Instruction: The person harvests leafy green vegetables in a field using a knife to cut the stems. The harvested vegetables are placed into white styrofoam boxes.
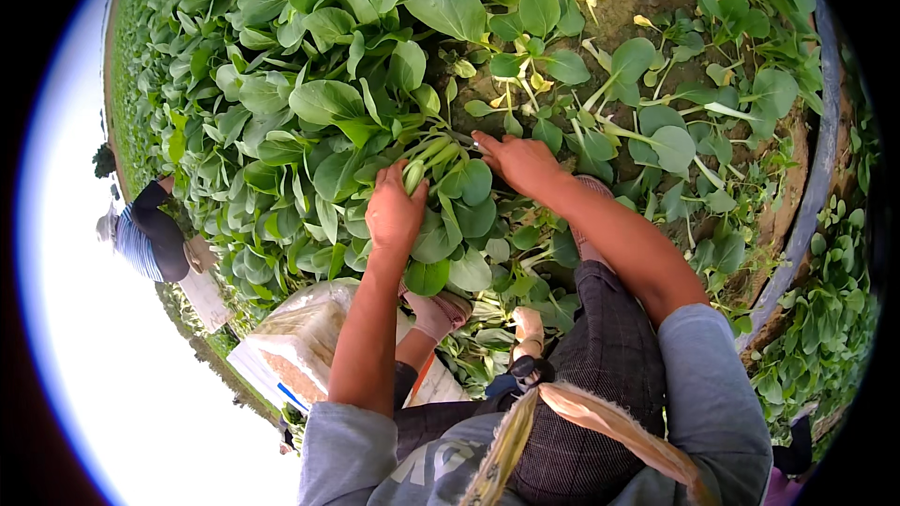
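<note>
My left hand (pixel 397 214) is closed around the pale stalks of a leafy green plant (pixel 436 154), which looks like bok choy or choy sum. Its broad leaves (pixel 472 186) hang to the right of that hand. My right hand (pixel 527 163) reaches in from the right, close to the base of the stalks. From its fingers a thin grey blade (pixel 462 139) points left, seemingly a small knife; the grip hides its handle. Whether the blade touches the stalks I cannot tell.
Dense standing greens (pixel 281 98) spread ahead and left. Cut plants and loose leaves (pixel 633 126) lie on soil at right, bordered by a grey hose or pipe (pixel 808 246). A plastic-wrapped package (pixel 302 341) stands beside my left leg. Another person (pixel 144 239) bends at far left.
</note>
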Action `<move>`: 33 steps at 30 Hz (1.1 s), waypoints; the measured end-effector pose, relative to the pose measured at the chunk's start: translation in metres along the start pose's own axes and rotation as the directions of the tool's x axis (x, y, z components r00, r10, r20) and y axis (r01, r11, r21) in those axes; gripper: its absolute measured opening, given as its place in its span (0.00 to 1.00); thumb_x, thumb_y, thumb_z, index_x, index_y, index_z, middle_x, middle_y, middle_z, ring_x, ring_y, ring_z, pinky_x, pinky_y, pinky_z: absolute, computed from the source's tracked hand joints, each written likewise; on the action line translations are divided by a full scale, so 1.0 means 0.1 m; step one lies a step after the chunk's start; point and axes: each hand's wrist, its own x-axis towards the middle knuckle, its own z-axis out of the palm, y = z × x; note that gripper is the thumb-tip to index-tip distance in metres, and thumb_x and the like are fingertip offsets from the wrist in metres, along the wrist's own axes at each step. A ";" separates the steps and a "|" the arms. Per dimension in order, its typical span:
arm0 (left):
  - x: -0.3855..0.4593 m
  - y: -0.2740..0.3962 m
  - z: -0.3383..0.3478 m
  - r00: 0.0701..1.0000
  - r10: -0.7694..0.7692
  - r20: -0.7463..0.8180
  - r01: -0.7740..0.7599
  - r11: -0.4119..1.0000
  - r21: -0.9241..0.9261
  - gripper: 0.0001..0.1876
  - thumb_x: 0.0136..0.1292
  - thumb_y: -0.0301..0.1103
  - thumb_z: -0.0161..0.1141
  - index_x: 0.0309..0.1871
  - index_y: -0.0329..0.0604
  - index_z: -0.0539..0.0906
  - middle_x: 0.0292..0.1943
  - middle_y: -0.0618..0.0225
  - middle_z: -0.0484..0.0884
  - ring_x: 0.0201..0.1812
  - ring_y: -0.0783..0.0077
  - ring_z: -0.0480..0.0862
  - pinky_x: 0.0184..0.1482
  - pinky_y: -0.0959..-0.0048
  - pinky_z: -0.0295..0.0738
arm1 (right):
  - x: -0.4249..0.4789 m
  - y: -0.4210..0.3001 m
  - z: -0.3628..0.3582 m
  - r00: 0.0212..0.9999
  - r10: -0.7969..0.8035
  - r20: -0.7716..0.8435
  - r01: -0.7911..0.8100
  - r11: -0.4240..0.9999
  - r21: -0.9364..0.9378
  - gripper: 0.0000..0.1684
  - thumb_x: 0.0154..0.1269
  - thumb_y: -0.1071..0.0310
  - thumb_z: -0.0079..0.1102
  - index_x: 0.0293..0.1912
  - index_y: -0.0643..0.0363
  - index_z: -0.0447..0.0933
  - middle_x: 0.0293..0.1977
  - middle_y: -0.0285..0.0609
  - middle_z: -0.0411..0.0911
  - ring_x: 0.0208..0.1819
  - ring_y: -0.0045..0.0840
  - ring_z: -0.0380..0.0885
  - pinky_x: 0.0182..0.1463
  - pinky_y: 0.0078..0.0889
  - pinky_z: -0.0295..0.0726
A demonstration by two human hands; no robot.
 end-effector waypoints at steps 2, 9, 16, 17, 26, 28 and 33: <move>-0.05 0.01 0.02 1.000 -0.023 -0.010 0.023 1.000 -0.012 0.22 0.56 0.39 0.64 0.54 0.45 0.75 0.50 0.58 0.77 0.47 0.51 0.80 0.46 0.60 0.76 | -0.04 0.07 -0.06 0.995 -0.018 0.096 0.016 1.000 0.015 0.23 0.67 0.58 0.52 0.61 0.50 0.67 0.27 0.49 0.78 0.30 0.45 0.79 0.32 0.46 0.77; -0.19 0.04 0.06 0.998 -0.042 -0.054 0.038 0.997 -0.065 0.21 0.56 0.38 0.64 0.53 0.46 0.76 0.48 0.58 0.78 0.46 0.52 0.80 0.47 0.60 0.76 | -0.06 0.11 -0.28 0.966 -0.024 0.258 0.043 0.997 -0.067 0.25 0.67 0.59 0.53 0.63 0.46 0.66 0.28 0.49 0.78 0.33 0.45 0.79 0.35 0.46 0.77; -0.37 0.14 -0.09 0.976 -0.021 -0.216 -0.064 0.923 -0.379 0.23 0.54 0.26 0.65 0.55 0.43 0.75 0.48 0.57 0.77 0.49 0.53 0.77 0.54 0.64 0.72 | 0.01 0.19 -0.34 0.954 0.266 0.135 -0.296 0.899 0.322 0.24 0.58 0.52 0.64 0.50 0.53 0.75 0.26 0.43 0.78 0.27 0.34 0.79 0.30 0.36 0.77; -0.41 0.15 -0.08 0.970 0.009 -0.242 -0.100 0.925 -0.366 0.23 0.53 0.25 0.65 0.55 0.43 0.74 0.48 0.57 0.77 0.49 0.53 0.77 0.54 0.64 0.72 | 0.08 0.21 -0.32 0.934 0.293 0.204 -0.357 0.794 0.492 0.22 0.59 0.51 0.63 0.48 0.53 0.75 0.28 0.40 0.78 0.28 0.29 0.78 0.31 0.33 0.76; -0.64 0.45 -0.37 0.943 0.194 -0.269 -0.268 0.924 -0.274 0.31 0.51 0.20 0.65 0.61 0.44 0.70 0.59 0.56 0.73 0.60 0.53 0.74 0.60 0.65 0.70 | 0.38 -0.27 -0.58 0.951 0.160 0.265 -0.285 0.113 0.952 0.25 0.65 0.55 0.61 0.57 0.55 0.71 0.43 0.34 0.77 0.42 0.19 0.77 0.44 0.29 0.80; -0.68 0.57 -0.54 0.950 0.115 -0.290 -0.223 0.901 -0.372 0.33 0.53 0.21 0.65 0.64 0.41 0.68 0.63 0.52 0.69 0.63 0.52 0.71 0.64 0.63 0.66 | 0.29 -0.32 -0.74 0.942 0.310 0.132 -0.172 0.106 0.979 0.21 0.65 0.61 0.62 0.54 0.57 0.72 0.43 0.35 0.77 0.43 0.19 0.77 0.43 0.27 0.79; -0.40 1.00 -0.78 0.862 0.391 -0.322 -0.390 0.918 0.071 0.45 0.46 0.29 0.72 0.70 0.48 0.61 0.70 0.55 0.58 0.70 0.50 0.59 0.70 0.50 0.49 | 0.03 -0.47 -0.97 0.943 0.282 0.179 -0.124 -0.202 0.972 0.19 0.66 0.64 0.60 0.54 0.57 0.71 0.44 0.36 0.75 0.45 0.20 0.76 0.44 0.28 0.79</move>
